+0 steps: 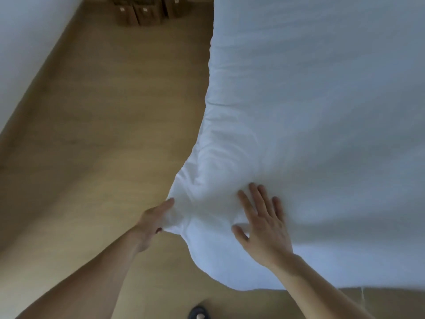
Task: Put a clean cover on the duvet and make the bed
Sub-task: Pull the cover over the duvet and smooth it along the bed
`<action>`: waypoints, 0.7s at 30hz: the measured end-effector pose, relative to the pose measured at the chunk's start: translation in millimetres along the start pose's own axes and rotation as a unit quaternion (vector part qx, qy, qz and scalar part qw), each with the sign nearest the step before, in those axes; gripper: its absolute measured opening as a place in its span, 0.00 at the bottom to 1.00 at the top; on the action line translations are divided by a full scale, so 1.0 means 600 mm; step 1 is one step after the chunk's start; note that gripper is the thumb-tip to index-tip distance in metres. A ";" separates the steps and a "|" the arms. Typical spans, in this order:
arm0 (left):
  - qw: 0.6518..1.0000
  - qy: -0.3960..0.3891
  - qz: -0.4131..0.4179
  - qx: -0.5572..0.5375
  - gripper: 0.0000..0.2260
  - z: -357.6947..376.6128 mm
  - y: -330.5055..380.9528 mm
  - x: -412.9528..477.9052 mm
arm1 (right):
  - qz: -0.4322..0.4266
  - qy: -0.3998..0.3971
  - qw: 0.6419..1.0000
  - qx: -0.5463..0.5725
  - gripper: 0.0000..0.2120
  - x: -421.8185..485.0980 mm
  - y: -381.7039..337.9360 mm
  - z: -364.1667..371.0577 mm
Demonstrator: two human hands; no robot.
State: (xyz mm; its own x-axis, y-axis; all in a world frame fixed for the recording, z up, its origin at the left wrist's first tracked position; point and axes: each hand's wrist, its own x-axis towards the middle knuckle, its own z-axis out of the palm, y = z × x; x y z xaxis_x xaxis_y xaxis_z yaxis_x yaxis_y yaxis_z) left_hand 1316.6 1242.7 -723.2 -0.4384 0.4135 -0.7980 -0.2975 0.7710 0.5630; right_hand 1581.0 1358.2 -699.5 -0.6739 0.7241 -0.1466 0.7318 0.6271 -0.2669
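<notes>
Head view: the white duvet (pixel 310 100) fills the right of the frame, one corner bulging at lower centre. The left hand (pixel 153 223) grips that corner. The right hand (pixel 264 226) lies flat on it, fingers spread. This looks like seating the corner; next would come smoothing outward. Tan floor (pixel 103 111) lies at left.

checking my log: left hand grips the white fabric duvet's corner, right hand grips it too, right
Not quite: the head view shows the right hand flat, fingers spread, on the white fabric duvet; the left hand does grip its corner.
</notes>
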 end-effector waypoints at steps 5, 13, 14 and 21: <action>0.968 0.235 0.034 0.084 0.14 -0.007 -0.063 0.018 | -0.014 0.056 0.998 0.029 0.32 -0.047 0.032 -0.003; 0.883 0.357 0.209 0.222 0.26 0.186 0.103 -0.057 | 0.294 0.126 0.908 0.271 0.35 -0.239 0.155 0.019; 0.857 0.331 0.315 0.239 0.26 0.238 0.127 -0.089 | 0.315 0.112 0.894 0.299 0.35 -0.256 0.165 0.025; 0.594 -0.010 0.527 0.607 0.35 0.620 0.166 -0.194 | 0.502 0.128 0.648 0.558 0.35 -0.360 0.279 0.016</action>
State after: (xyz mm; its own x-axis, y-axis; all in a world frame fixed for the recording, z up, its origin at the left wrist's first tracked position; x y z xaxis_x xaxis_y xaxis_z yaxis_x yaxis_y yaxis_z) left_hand 1653.7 1451.6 -654.4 0.1752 0.9733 -0.1485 0.9706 -0.1455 0.1917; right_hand 1848.0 1304.3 -721.7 0.2294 0.7198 -0.6552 0.1637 -0.6921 -0.7030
